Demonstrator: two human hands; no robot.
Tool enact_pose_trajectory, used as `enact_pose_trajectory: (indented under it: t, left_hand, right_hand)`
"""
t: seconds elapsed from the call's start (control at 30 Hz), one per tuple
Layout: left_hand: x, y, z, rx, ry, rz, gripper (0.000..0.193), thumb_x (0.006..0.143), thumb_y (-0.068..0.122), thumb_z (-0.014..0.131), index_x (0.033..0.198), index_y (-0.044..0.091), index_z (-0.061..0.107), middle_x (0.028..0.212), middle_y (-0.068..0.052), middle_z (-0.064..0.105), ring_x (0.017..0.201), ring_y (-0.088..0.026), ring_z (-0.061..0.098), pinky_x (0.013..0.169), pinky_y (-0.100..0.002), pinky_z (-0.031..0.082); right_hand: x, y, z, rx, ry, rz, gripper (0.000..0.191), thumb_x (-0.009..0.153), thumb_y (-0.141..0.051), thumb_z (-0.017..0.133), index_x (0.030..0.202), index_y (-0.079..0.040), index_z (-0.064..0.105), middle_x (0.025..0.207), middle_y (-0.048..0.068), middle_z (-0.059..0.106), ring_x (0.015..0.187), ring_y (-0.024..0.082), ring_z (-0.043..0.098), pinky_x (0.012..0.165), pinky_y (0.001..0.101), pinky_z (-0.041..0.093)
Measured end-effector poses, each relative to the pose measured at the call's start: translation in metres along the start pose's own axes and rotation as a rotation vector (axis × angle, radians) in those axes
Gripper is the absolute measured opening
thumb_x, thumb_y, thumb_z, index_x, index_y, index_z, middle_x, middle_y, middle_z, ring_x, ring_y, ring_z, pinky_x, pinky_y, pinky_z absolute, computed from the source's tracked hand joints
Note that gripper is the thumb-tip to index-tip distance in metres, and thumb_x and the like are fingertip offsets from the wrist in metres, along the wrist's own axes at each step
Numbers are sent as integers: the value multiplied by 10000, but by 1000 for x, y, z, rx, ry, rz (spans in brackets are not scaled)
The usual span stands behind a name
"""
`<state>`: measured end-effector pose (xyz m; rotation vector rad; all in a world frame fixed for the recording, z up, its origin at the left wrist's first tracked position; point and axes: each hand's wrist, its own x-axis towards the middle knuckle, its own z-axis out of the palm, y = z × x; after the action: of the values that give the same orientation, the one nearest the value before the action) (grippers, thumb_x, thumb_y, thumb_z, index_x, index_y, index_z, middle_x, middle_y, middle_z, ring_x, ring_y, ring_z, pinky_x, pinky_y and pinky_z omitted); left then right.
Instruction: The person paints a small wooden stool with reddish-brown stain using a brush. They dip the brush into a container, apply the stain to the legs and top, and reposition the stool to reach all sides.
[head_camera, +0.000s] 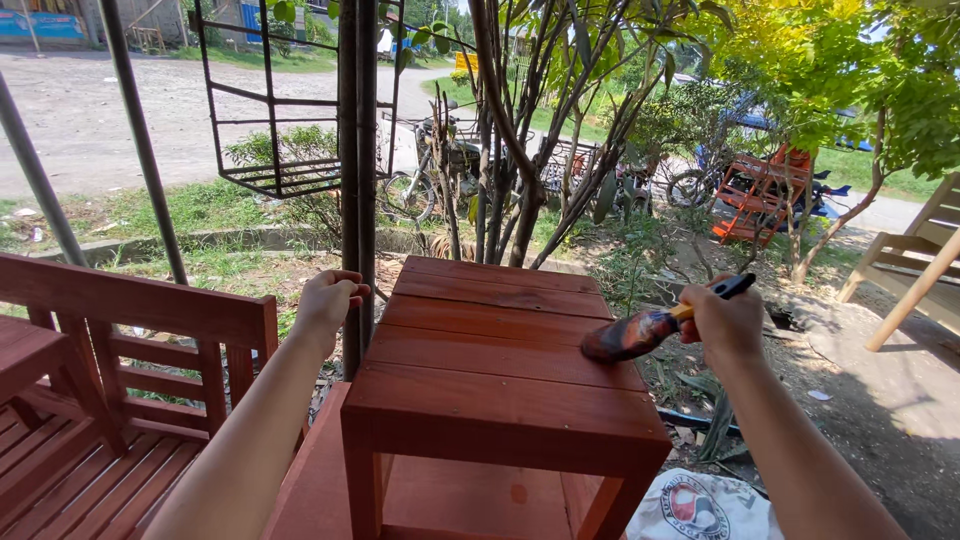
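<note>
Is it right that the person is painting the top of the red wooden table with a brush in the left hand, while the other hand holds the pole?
Not quite. The head view shows the paintbrush in the right hand, its bristles on the top of the red wooden table. The left hand is the one gripping the dark pole.

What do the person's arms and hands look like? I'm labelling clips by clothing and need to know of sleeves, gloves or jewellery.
Both forearms are bare as far as the frame shows: no sleeve reaches into view. The left hand and right hand wear no gloves. No watch, bracelet or ring can be seen on either wrist or on the fingers that show. No paint stains can be made out on them.
</note>
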<state>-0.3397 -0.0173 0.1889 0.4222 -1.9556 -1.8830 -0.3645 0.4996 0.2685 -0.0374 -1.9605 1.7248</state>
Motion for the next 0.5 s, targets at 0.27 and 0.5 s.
enact_pose_trajectory:
  t: [0.27,0.5]
  left_hand:
    - [-29,1,-8,-30,66,14,285,961,96,524,1200,63,676,1030,-53,750,869,-121,646,656,-245,458]
    - [-51,3,-34,-3,87,-15,294,953,106,505,1202,103,662,1049,-23,748,968,-110,657,673,-267,424]
  right_hand:
    - [15,-19,-38,-139,70,-224,165,870,-46,704,891,20,555,740,175,641,479,161,629,363,297,524]
    - [-65,-67,107,243,-227,-68,129,830,-29,666,856,-39,540,719,174,626,431,175,610,317,294,536]
